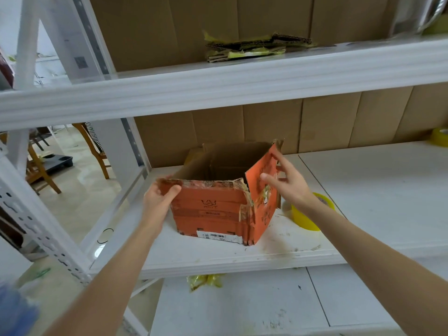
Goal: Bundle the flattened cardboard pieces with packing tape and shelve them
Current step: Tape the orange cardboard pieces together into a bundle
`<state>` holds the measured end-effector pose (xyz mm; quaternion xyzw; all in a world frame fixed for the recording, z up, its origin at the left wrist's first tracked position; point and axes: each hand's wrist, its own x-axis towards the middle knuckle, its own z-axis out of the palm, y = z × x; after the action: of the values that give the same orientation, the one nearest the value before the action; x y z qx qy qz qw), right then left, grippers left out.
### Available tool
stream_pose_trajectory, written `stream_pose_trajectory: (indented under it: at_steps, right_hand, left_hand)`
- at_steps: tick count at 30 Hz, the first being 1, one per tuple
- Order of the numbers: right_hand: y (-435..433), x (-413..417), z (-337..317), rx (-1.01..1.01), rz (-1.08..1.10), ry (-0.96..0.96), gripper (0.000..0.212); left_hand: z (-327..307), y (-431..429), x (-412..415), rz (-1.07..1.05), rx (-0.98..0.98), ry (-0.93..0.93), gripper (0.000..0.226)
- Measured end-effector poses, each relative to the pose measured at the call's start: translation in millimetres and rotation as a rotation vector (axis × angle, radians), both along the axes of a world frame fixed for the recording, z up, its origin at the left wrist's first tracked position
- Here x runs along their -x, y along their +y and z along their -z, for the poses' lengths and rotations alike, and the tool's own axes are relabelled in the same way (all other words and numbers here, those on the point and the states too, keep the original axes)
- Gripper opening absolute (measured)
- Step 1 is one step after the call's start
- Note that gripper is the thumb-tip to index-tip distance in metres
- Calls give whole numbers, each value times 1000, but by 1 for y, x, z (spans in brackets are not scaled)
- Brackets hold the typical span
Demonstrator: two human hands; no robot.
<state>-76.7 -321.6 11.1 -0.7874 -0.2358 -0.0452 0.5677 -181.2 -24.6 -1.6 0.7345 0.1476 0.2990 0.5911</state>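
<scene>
Shelving of white metal fills the frame, its middle shelf point(363, 190) scuffed and stained, with brown cardboard sheets point(150, 25) lining the back. At the left, glossy floor tiles point(82, 190) and wooden chairs point(41, 173) show through the uprights.

In the centre, on the middle shelf, stands the orange box point(211, 209), open-topped and torn at its corners. The left hand point(157, 197) grips its upper left corner, thumb on the front face. The right hand point(288, 183) is spread, fingers straight, at the raised right flap (actual contact is hard to judge). Its wrist partly hides a yellow tape roll point(303, 219); a second roll point(440, 137) sits at the right edge. A taped cardboard bundle point(254, 46) lies on the upper shelf point(218, 86). Yellow tape scraps point(203, 281) lie on the lower shelf point(266, 299).

A white barcode label point(213, 235) sits low on the box front. The printed logo and flap lettering are unreadable.
</scene>
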Motion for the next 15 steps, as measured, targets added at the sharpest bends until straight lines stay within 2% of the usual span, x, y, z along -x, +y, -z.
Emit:
stream_pose_trajectory:
  at_steps: [2, 5, 8, 9, 12, 13, 15]
  right_hand:
    - [-1, -1, 0, 114, -42, -40, 58]
    - [-8, -4, -7, 162, -56, -13, 41]
    - [-14, 0, -9, 362, -118, -19, 45]
    - [-14, 2, -9, 351, -131, 14, 45]
    - [-13, 5, -20, 36, -156, 142, 44]
    - [-14, 5, -25, 23, -173, 165, 47]
    - [-13, 1, -29, 171, -211, 215, 65]
  left_hand:
    - [1, -6, -3, 45, -23, 77, 15]
    - [1, -14, -7, 159, -81, 146, 21]
    - [1, -16, -10, 223, -100, 213, 23]
    - [0, -18, -11, 257, -131, 247, 20]
    - [0, -19, -13, 356, -197, 288, 19]
    - [-1, -19, -13, 372, -207, 298, 21]
    - [-2, -17, -14, 387, -238, 323, 24]
